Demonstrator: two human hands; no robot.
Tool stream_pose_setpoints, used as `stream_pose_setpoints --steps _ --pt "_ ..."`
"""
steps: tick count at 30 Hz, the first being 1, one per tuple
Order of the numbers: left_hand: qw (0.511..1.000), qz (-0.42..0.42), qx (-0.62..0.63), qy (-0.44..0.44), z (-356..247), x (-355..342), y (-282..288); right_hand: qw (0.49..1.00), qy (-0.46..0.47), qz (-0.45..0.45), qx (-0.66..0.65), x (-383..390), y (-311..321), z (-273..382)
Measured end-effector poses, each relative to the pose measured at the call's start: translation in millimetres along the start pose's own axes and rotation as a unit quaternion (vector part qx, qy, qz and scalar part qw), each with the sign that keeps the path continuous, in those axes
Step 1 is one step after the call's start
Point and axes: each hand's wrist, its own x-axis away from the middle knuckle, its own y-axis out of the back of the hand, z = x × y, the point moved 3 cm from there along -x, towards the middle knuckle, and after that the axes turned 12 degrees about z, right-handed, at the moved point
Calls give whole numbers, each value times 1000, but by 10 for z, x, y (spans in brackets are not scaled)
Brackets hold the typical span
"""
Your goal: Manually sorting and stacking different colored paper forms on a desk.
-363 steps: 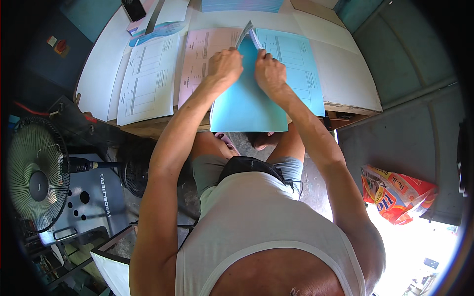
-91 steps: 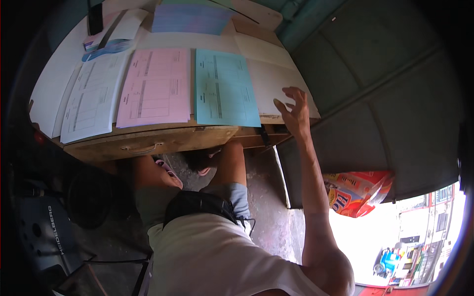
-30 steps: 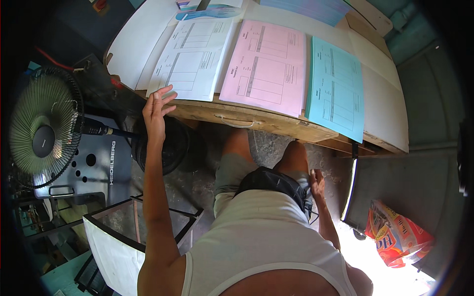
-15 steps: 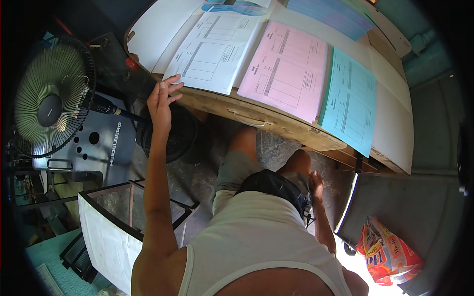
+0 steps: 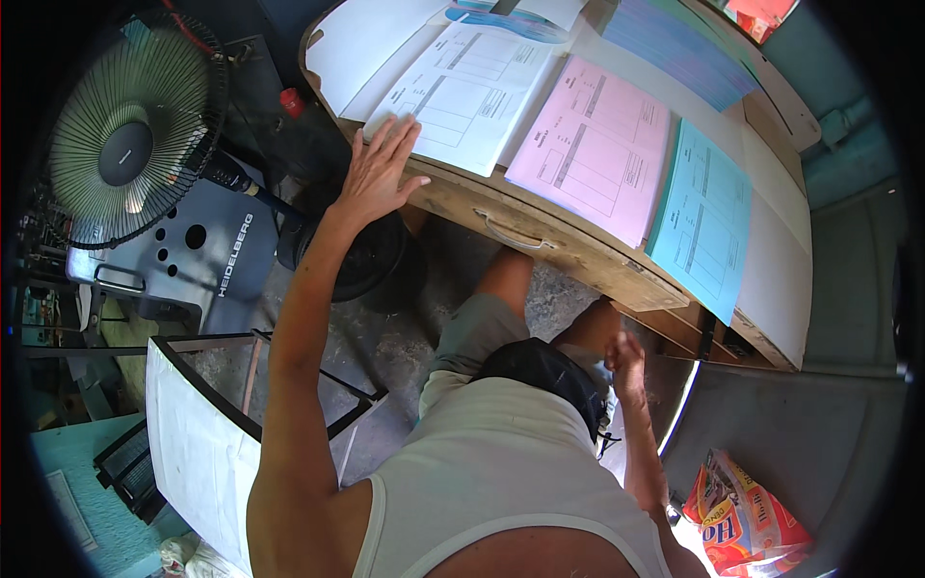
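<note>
My left hand [image 5: 381,175] is open, fingers spread, with its fingertips over the near left corner of a stack of white printed forms [image 5: 472,91]. To the right lie a stack of pink forms [image 5: 602,154] and a stack of blue-green forms [image 5: 703,217] with the same layout. The near end of the blue-green stack juts past the table edge. My right hand [image 5: 626,358] is curled closed in the air beside my right thigh, apart from the papers; whether anything is inside it cannot be seen.
The wooden table [image 5: 578,265] has a drawer with a metal handle [image 5: 514,234]. More coloured paper [image 5: 679,53] lies at its back. A fan [image 5: 130,154] and a grey machine panel [image 5: 217,255] stand left, a white framed panel [image 5: 198,438] below. A red plastic bag [image 5: 747,520] sits lower right.
My left hand has moved from the table edge onto the white stack's corner, its fingers spreading. My right hand has risen slightly, still curled. The view has shifted, so the table appears farther right.
</note>
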Motion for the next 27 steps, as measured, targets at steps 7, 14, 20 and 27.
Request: stream_pose_setpoints --steps 7,14,20,27 --pt "988 -107 -53 -94 21 -33 57 672 401 69 619 -357 -2246 1692" --pt "979 -176 -58 -84 -232 -182 393 405 501 39 764 -1390 -3532 2078" --pt "959 -231 22 -162 -1089 -29 265 417 419 160 790 -1758 -3305 2406" --pt "983 7 -6 -182 -1814 -619 -129 393 453 75 797 -1314 -2099 2817"
